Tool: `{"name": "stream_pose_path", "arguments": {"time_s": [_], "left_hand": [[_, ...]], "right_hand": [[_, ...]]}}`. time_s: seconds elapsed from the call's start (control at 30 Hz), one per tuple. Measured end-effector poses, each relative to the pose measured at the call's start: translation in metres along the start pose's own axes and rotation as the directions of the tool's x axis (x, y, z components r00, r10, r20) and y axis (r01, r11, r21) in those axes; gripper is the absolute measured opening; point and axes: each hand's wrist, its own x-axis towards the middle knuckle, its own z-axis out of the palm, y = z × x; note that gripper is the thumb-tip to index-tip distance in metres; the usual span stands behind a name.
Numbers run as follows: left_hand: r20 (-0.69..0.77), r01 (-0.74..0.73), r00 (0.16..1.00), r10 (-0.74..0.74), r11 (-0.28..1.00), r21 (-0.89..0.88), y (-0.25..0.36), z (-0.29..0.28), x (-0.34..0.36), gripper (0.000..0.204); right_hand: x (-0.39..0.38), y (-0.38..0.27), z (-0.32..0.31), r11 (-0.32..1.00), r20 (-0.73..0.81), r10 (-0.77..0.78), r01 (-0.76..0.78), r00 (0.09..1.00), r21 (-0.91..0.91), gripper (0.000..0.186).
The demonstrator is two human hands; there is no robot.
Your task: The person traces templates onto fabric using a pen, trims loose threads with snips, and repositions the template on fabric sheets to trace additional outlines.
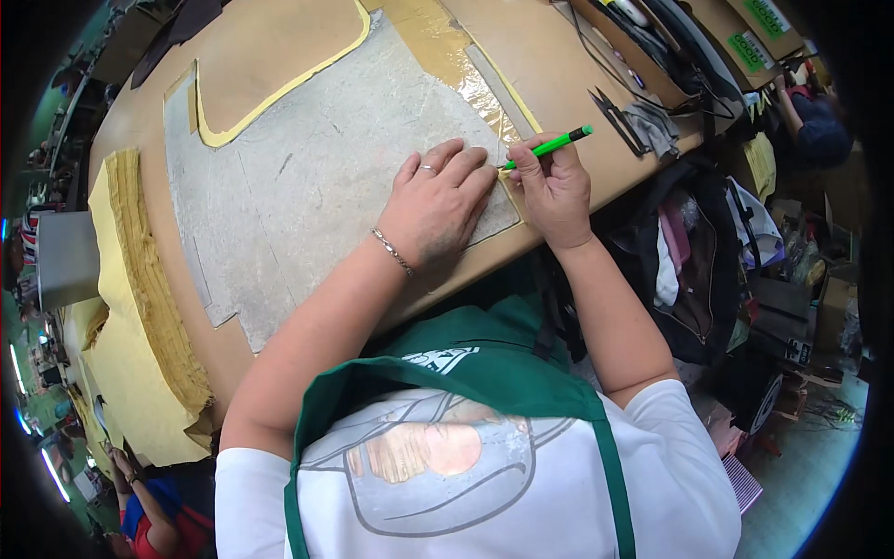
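Green pencil (549, 145) sits pinched in the right hand (551, 191), its fingers closed around it, at 1 o'clock. Left hand (438, 203), fingers spread flat, presses the grey sheet (317, 186) on the worktop (521, 56).

- Two cardboard boxes (745, 28) stand at the top right, past the far end of the worktable, brown and open-topped.
- Each box carries a green rectangular label (751, 51) with dark print, set slantwise on its side; a second green label (771, 17) sits just above it on the neighbouring box.
- Another brown carton (832, 312) stands low at the right edge among bags and clutter; its faces are too small to tell apart.
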Motion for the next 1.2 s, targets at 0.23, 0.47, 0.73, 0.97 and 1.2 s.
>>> {"name": "stream_pose_path", "arguments": {"time_s": [0.23,0.47,0.73,0.97,1.2], "left_hand": [[-0.138,-0.016,0.990,0.012,1.000,-0.026,-0.0025,0.0028,-0.0002,0.027],[-0.178,-0.027,0.984,0.014,0.997,-0.070,-0.0053,0.0043,-0.0010,0.027],[-0.181,-0.043,0.983,0.028,0.996,-0.081,-0.0066,0.0052,-0.0026,0.028],[-0.173,-0.036,0.985,0.024,0.997,-0.070,-0.0066,0.0055,-0.0036,0.027],[-0.184,-0.049,0.982,0.035,0.996,-0.072,-0.0061,0.0056,-0.0012,0.026]], "right_hand": [[0.0013,0.0003,0.0018,0.999,0.038,-0.008,0.010,0.999,-0.032,0.015],[0.0004,-0.0036,0.0006,0.995,0.055,-0.020,0.025,0.998,-0.094,0.015],[-0.0023,0.0023,0.0024,0.992,0.009,-0.122,0.122,0.992,0.021,0.013],[-0.0015,-0.0005,0.0003,0.985,0.083,-0.116,0.125,0.990,-0.114,0.012],[0.0018,0.0002,0.0000,0.999,0.058,-0.031,0.030,0.998,0.010,0.012]]}}
